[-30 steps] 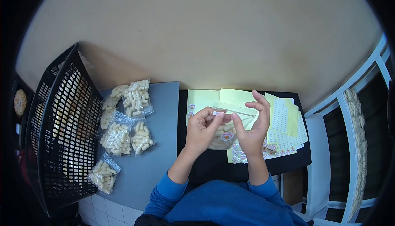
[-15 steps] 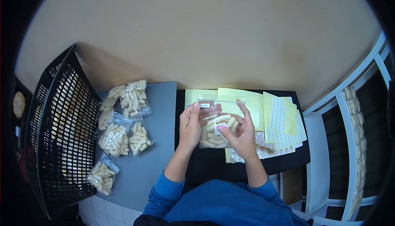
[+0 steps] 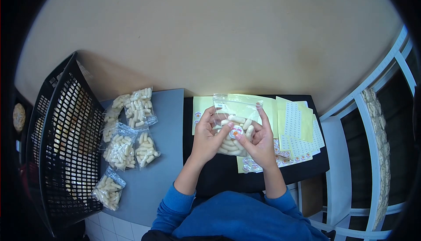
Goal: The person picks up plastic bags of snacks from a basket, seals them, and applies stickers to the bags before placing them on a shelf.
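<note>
Between my two hands is a clear zip bag [image 3: 229, 146] of pale, finger-shaped pieces, held upright with its zip edge away from me. A round white sticker [image 3: 236, 132] with a reddish print sits on its front. My left hand [image 3: 208, 136] grips the bag's left side, its thumb on the sticker's left edge. On the right side my right hand [image 3: 259, 143] holds the bag, its thumb at the sticker's lower edge. A small white label [image 3: 220, 105] shows near the bag's top left corner. Some fingers are behind the bag.
Yellow backing sheets [image 3: 267, 109] and sticker sheets [image 3: 302, 124] lie on the black table [image 3: 206, 175]. Several filled bags [image 3: 120, 149] rest on the grey table [image 3: 169, 153] at left. Beside them stands a black perforated basket [image 3: 55, 153]. A white shelf frame [image 3: 340, 171] is at right.
My left thumb has moved from the bag's upper left onto the sticker. My right thumb has slid down off the sticker's middle, so more of its print shows.
</note>
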Demonstrator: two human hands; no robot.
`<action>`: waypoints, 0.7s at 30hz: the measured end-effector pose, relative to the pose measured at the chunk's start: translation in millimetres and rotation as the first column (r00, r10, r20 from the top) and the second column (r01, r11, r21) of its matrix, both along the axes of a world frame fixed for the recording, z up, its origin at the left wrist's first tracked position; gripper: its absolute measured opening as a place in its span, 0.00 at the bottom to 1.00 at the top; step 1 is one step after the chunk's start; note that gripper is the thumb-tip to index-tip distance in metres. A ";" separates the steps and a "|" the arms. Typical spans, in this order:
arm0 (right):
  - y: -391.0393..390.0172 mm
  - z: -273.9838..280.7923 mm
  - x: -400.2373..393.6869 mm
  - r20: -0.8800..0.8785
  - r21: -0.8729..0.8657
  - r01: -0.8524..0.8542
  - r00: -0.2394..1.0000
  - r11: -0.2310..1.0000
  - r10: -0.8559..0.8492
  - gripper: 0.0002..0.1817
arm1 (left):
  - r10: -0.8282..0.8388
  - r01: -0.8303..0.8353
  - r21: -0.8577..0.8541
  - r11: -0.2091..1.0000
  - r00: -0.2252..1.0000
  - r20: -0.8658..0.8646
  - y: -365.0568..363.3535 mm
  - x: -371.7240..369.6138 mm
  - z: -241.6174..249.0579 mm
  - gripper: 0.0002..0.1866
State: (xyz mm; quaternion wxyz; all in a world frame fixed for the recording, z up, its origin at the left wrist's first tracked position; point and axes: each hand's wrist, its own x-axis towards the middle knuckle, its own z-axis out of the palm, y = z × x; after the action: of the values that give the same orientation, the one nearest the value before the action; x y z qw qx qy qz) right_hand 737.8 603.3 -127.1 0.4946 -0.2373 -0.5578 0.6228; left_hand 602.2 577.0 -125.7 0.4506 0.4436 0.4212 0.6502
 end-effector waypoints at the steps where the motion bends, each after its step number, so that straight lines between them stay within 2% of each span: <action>1: -0.3 -1.1 1.4 0.000 0.002 0.005 1.000 1.000 -0.005 0.44 | 0.025 -0.025 -0.008 1.000 1.000 0.006 -0.1 1.9 0.2 0.21; 4: -3.1 -10.5 12.9 -0.004 -0.005 0.032 0.999 0.999 -0.032 0.43 | 0.020 -0.021 -0.031 0.999 0.999 -0.043 0.1 8.9 -7.4 0.20; 6: -9.2 -17.7 25.3 0.004 -0.087 0.036 0.999 0.996 -0.036 0.43 | -0.021 0.021 -0.014 1.000 1.000 -0.013 3.8 17.1 -21.0 0.19; 7: -16.3 -19.3 31.4 0.035 -0.106 0.111 0.994 0.988 -0.107 0.38 | -0.033 0.033 -0.012 0.999 0.999 0.027 4.9 24.8 -27.6 0.19; 8: -22.3 -26.0 41.2 0.030 -0.100 0.154 0.988 0.983 -0.152 0.38 | -0.047 0.048 -0.015 0.999 0.997 0.064 4.4 33.0 -34.7 0.18; 10: -34.4 -46.9 62.1 0.294 0.003 0.130 0.948 0.992 -0.125 0.31 | -0.109 0.113 -0.045 0.993 0.991 0.079 2.6 50.9 -53.2 0.17; 12: -56.5 -61.0 79.5 0.276 -0.115 0.193 0.949 0.974 -0.156 0.25 | -0.176 0.184 -0.081 0.980 0.980 0.095 -5.5 69.8 -62.6 0.16; 14: -78.1 -64.8 93.9 0.245 -0.085 0.308 0.928 0.948 -0.280 0.24 | -0.249 0.281 -0.143 0.949 0.946 0.207 -17.2 87.7 -69.2 0.16; 15: -88.8 -68.9 102.1 0.213 -0.115 0.403 0.903 0.908 -0.374 0.23 | -0.266 0.273 -0.070 0.960 0.959 0.093 -17.7 96.7 -86.3 0.17; 16: -100.2 -73.5 110.9 0.183 -0.147 0.492 0.866 0.858 -0.465 0.23 | -0.317 0.323 -0.068 0.944 0.944 0.091 -25.1 101.4 -100.8 0.17; 18: -121.5 -81.4 136.4 0.250 -0.161 0.561 0.819 0.812 -0.517 0.23 | -0.410 0.419 -0.199 0.886 0.908 0.086 -34.3 111.7 -110.7 0.18; 19: -131.9 -84.3 146.8 0.209 -0.178 0.665 0.746 0.725 -0.632 0.23 | -0.477 0.463 -0.235 0.854 0.879 0.000 -38.6 114.6 -106.9 0.19; 21: -152.7 -94.2 174.1 0.144 -0.212 0.795 0.601 0.569 -0.786 0.22 | -0.572 0.552 -0.185 0.813 0.817 -0.074 -48.6 120.2 -107.2 0.17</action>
State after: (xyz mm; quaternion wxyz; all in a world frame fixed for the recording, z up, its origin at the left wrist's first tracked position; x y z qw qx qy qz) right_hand 912.0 450.5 -221.3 0.6764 -0.5328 -0.3163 0.3982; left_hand 722.3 528.4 -232.9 0.6281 0.5523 0.3478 0.4237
